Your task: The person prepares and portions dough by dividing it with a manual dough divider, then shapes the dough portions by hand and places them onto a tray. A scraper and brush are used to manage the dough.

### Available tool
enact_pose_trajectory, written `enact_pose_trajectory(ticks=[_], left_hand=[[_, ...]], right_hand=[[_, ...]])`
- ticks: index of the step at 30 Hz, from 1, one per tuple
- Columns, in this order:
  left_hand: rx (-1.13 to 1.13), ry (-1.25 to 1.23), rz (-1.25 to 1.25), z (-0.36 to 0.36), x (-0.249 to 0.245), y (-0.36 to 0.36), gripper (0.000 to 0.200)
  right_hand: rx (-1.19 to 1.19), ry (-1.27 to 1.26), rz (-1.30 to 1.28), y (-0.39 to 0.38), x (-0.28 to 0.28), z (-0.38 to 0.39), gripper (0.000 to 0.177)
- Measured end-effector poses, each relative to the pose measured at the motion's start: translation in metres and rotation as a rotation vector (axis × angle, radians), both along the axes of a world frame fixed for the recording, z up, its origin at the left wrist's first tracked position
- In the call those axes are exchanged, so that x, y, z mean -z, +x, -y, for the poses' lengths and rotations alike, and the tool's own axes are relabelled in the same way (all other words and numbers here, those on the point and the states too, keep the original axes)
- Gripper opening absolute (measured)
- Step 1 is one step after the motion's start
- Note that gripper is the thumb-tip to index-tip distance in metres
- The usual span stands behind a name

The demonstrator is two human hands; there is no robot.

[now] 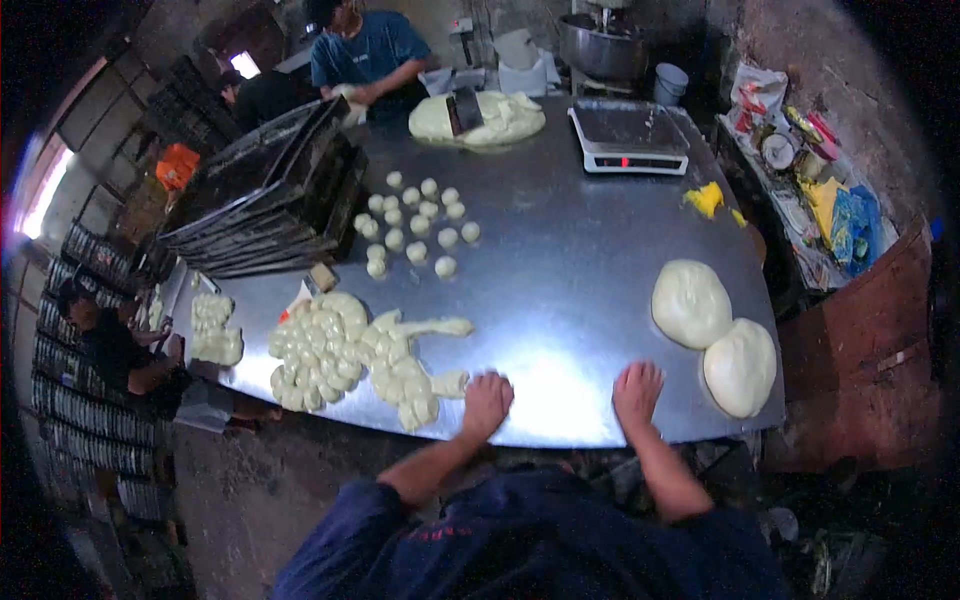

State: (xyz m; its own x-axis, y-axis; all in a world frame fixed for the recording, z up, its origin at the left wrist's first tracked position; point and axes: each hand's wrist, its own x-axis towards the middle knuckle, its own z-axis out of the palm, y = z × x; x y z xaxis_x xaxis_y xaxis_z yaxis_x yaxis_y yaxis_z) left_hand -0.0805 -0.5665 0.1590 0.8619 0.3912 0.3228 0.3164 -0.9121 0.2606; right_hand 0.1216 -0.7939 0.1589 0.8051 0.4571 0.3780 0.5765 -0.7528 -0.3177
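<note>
Dough (400, 378) lies lumpy at near left on the table (560, 230), likely soft, sticky, best scooped from beneath. My left hand (488, 403) curls beside its end, grip unclear; my right hand's (637, 394) fingers fold together.

Stained wall (862, 95) right, bright opening (47, 194) left

2 dough rounds (715, 340), scale (630, 135), metal table (560, 250)

Mixer (603, 45) cut off at top, scale display (625, 162) unreadable, shirt lettering (440, 534) blurred
</note>
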Motion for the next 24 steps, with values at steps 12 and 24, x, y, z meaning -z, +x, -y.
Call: enact_pose_trajectory(ticks=[12,24], left_hand=[[0.157,-0.099,0.167,0.009,-0.005,-0.011,0.014],[0.205,-0.181,0.132,0.043,-0.013,-0.033,0.02]], right_hand=[[-0.279,0.288,0.039,-0.009,0.011,0.002,0.011],[-0.524,0.338,-0.05,-0.072,-0.003,-0.021,0.01]])
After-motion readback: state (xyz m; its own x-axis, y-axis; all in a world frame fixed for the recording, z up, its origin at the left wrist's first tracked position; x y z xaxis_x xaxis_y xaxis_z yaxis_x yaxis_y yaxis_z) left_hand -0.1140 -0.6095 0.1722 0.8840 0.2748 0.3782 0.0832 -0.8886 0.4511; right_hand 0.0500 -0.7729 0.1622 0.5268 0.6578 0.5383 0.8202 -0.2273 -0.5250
